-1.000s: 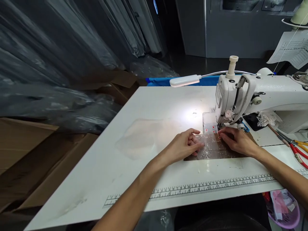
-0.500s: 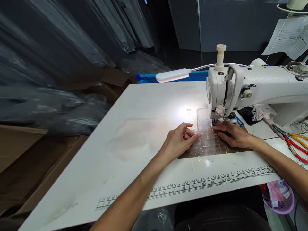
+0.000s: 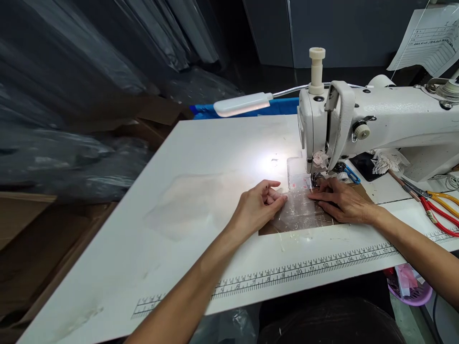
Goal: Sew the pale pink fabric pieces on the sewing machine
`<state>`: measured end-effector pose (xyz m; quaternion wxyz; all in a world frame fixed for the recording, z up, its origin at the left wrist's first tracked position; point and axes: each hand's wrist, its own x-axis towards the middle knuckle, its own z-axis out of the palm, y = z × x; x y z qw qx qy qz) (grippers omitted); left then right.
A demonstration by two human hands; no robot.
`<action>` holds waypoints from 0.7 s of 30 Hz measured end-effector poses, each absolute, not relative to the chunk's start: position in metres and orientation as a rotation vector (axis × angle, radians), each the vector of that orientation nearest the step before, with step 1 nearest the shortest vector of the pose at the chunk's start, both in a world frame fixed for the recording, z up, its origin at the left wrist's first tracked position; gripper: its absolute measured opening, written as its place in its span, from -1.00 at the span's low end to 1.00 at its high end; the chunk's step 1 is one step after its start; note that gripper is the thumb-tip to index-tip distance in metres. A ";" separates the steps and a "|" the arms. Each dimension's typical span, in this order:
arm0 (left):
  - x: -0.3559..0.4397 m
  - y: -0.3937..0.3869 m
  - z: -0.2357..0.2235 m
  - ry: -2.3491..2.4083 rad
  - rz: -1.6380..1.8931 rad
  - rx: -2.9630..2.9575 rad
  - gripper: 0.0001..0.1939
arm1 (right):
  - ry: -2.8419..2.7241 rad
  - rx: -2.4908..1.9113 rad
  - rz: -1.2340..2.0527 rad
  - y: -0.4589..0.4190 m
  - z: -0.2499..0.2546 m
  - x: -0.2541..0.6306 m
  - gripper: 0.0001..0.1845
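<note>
A thin see-through sheet (image 3: 299,203), with small pink marks near its far part, lies under the presser foot (image 3: 315,179) of a white sewing machine (image 3: 322,114). My left hand (image 3: 258,203) is at the sheet's left side, its fingers curled toward the thumb and closed on the edge. Flat on the sheet's right side, just in front of the presser foot, rests my right hand (image 3: 340,200), fingers stretched out. Beneath the sheet is a brown panel (image 3: 267,228) in the tabletop, dotted with pale scraps.
Scissors with red and yellow handles (image 3: 435,203) lie right of my right hand. A white lamp (image 3: 244,104) lights the white table (image 3: 179,153). A printed ruler (image 3: 268,282) follows the front edge. A purple basket (image 3: 416,296) hangs low at right. Cardboard boxes (image 3: 25,215) stand left.
The camera view has shifted slightly, so the scene sits further left and higher. My left hand is a little further left of the presser foot; my right fingertips have come slightly nearer to me.
</note>
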<state>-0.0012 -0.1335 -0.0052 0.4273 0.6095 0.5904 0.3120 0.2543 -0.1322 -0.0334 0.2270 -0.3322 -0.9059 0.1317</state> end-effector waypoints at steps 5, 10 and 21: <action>-0.002 -0.132 -0.008 1.467 0.775 1.523 -0.53 | -2.493 -0.956 0.381 -0.134 -0.034 0.253 -0.63; -0.003 -0.132 -0.009 1.470 0.758 1.516 -0.50 | -2.457 -0.977 0.427 -0.135 -0.033 0.255 -0.61; -0.004 -0.131 -0.009 1.463 0.762 1.480 -0.48 | -2.566 -0.854 0.418 -0.141 -0.024 0.257 -0.67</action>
